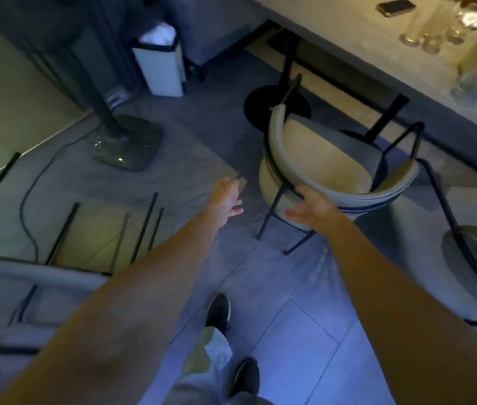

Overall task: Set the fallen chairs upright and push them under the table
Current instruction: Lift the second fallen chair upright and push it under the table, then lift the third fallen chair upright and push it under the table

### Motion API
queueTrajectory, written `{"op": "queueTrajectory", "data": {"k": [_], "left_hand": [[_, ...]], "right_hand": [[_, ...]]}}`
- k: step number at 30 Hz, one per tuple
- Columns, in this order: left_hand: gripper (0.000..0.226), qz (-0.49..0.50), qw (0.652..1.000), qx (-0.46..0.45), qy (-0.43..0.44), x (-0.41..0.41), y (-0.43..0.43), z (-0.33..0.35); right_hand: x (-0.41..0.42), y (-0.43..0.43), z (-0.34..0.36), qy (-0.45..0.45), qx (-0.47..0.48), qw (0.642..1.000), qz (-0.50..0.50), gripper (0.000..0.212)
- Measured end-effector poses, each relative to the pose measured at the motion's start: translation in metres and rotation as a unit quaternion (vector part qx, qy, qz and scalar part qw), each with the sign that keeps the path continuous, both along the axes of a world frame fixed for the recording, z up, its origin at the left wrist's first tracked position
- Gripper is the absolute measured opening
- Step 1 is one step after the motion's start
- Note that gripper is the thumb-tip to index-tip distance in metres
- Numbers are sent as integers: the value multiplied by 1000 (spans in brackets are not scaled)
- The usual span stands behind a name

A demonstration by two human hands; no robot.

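Grey floor [304, 331] tiles run underfoot, where the person's dark shoes [218, 309] stand. At the near left a fallen chair [56, 276] lies on the floor, its thin black legs pointing away towards the pale wall. A second fallen chair [471, 252] lies at the near right, its dark frame curving up towards the table. Between the two, a strip of open tile leads forward.

Both bare arms reach out over that strip. The left hand [227, 200] hangs in the air above the floor, fingers spread and holding nothing. The right hand [314, 213] rests on the curved back rim of the upright chair [319, 153], thumb spread. Whether its fingers curl round the rim cannot be told.

That chair stands on its legs just short of the tabletop [333, 39] edge, its seat facing the table, beside the round black pedestal base [260, 109]. Left of it is a square stand base [127, 141], with a cable [28, 200] snaking across the tiles. Farther back stands a white bin [158, 65]. On the tabletop's far side lie a phone [396, 7] and some glasses [433, 33].
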State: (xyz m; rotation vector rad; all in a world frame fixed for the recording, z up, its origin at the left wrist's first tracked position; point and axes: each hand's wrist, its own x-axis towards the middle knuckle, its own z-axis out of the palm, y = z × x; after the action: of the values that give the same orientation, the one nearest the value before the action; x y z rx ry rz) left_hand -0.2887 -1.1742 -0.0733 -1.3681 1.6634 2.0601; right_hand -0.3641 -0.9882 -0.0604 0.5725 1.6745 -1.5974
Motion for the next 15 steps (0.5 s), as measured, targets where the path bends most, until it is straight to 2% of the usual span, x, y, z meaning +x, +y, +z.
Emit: {"op": "queueTrajectory", "data": {"k": [4, 8, 12, 15], "left_hand": [[37, 62, 998, 7, 24, 80, -7, 22], [28, 123, 992, -3, 23, 170, -28, 38], [32, 188, 982, -3, 1, 264, -62, 40], [15, 213, 977, -3, 0, 336, -90, 39]], "right_hand": [[59, -39, 25, 9, 3, 997, 77, 50], [133, -79, 38, 31, 14, 986, 163, 34], [212, -119, 42, 32, 9, 976, 215, 26], [273, -151, 41, 35, 14, 969, 243, 25]]}}
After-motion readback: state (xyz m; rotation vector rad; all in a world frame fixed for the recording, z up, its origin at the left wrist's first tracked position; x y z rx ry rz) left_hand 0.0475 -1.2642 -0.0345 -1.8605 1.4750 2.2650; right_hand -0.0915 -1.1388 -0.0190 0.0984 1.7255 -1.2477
